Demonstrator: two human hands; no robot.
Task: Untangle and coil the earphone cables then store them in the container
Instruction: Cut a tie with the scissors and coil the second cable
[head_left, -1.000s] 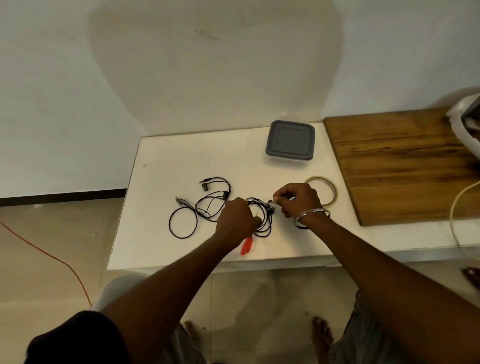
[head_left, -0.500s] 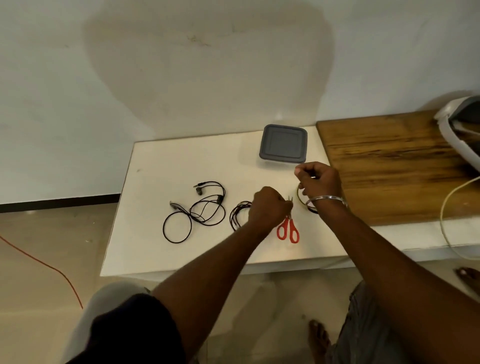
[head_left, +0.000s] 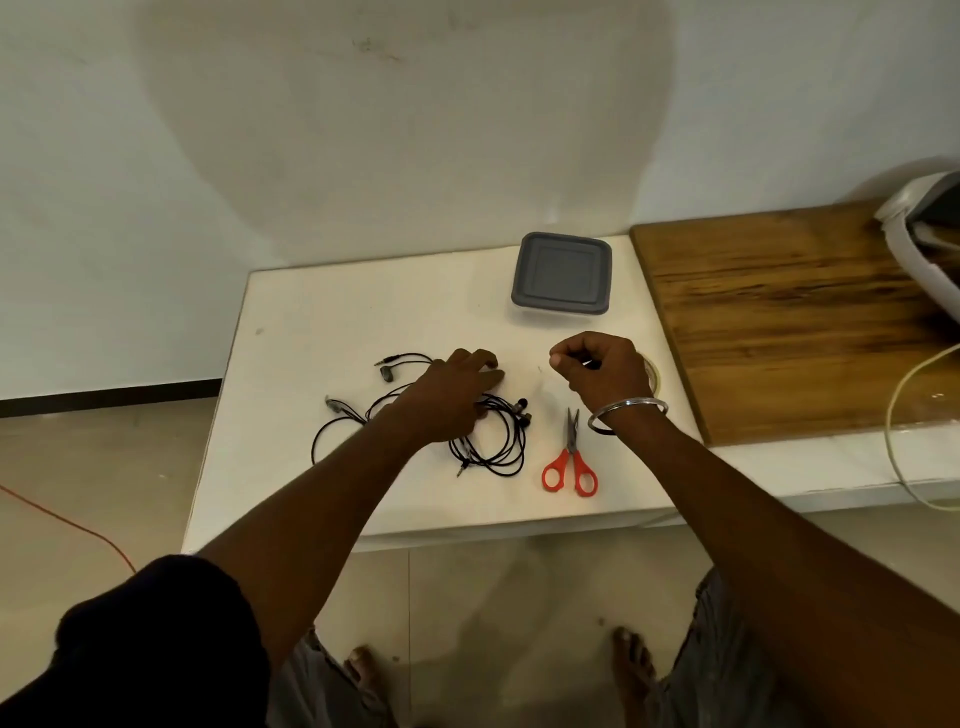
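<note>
Black loose earphone cable (head_left: 353, 413) sits furthest left on the white tabletop (head_left: 322, 322), sprawled in open loops with the plug and one bud out at the far end. Not coiled yet.

Left hand (head_left: 452, 395) lies over the spot where that cable meets the second one. Its fingers (head_left: 483, 358) are stretched forward and relaxed, gripping nothing I can see.

Just right of its wrist is the black coiled earphone cable (head_left: 514, 452): several turns, buds at the far side of the ring, plug end poking out at the near side. Both sets are on the tabletop, neither in the box.

Grey-lidded square container (head_left: 561, 273) stands further back, well apart from the cables, lid on. Red-handled scissors (head_left: 571, 449) lie just beside the coil, blades together, tips pointing away.

Right hand (head_left: 605, 371) hovers beyond them, fingers curled, thumb tip against forefinger (could be pinching a scrap of tape, too small to tell). Clear tape roll (head_left: 653, 374) is mostly hidden behind it.

Risks, my read:
- The coil looks unbound, so lifting the left hand may let it spring open.
- The two cables seem to overlap under the palm. Pulling one could drag the other and re-knot them.
- The lid needs a free hand before anything goes in.
- Scissors this near thin wire make a nick easy.
</note>
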